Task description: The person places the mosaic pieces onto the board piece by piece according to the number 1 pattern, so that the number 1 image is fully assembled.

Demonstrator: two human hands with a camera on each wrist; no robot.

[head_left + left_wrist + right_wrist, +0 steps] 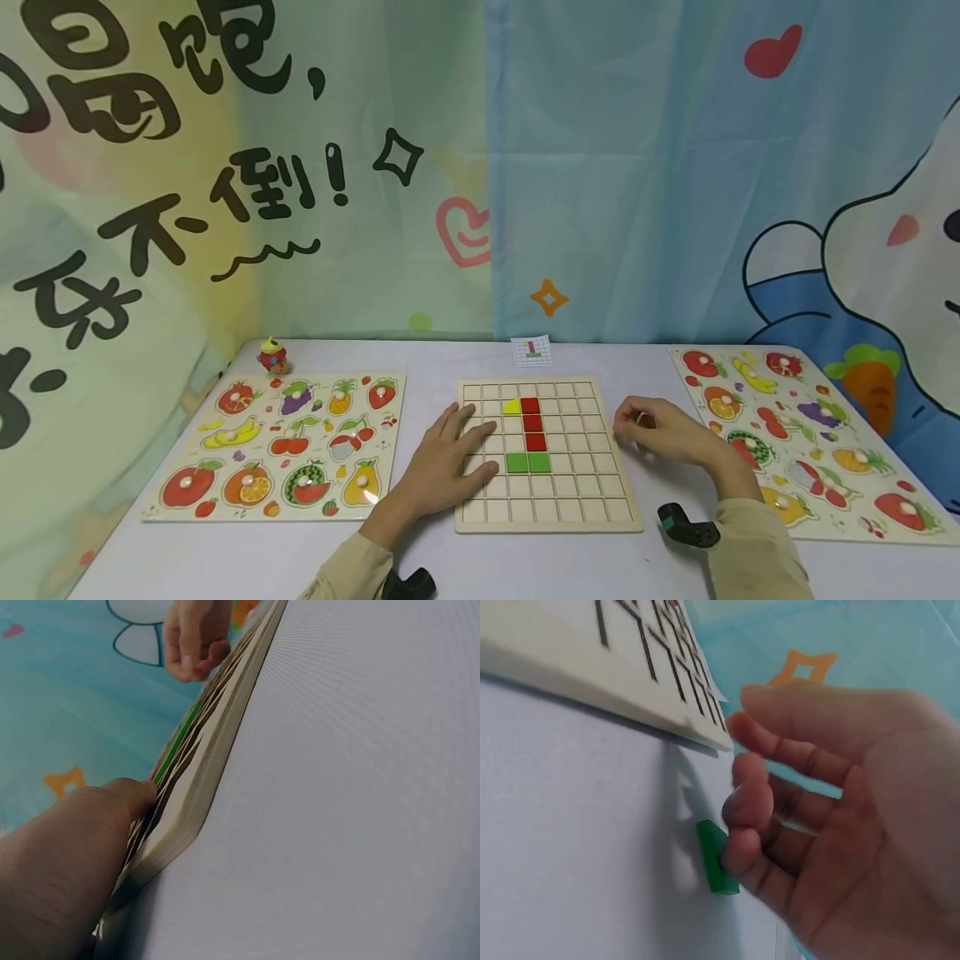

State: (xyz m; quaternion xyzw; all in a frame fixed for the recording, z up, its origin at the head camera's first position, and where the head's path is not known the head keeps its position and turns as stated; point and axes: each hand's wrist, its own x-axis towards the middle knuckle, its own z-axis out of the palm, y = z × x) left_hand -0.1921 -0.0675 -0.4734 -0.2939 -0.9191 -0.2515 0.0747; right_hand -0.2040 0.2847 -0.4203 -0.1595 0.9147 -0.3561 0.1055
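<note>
A wooden grid board (588,504) lies on the table with a column of red squares (533,423), two green squares (528,462) below it and a yellow rounded piece (512,407) beside its top. My left hand (448,462) rests on the board's left edge with its fingers spread; its thumb lies over the edge in the left wrist view. Past the board's right edge, my right hand (663,429) hangs loosely curled, with nothing visible between thumb and index finger. In the right wrist view a green block (711,859) shows by its lower fingers; whether they touch is unclear.
Behind the board lies a small printed pattern card (532,352). Fruit puzzle boards flank it, one on the left (337,458) and one on the right (810,396). A small red figurine (273,357) stands at the back left. A printed curtain (600,208) hangs behind the table.
</note>
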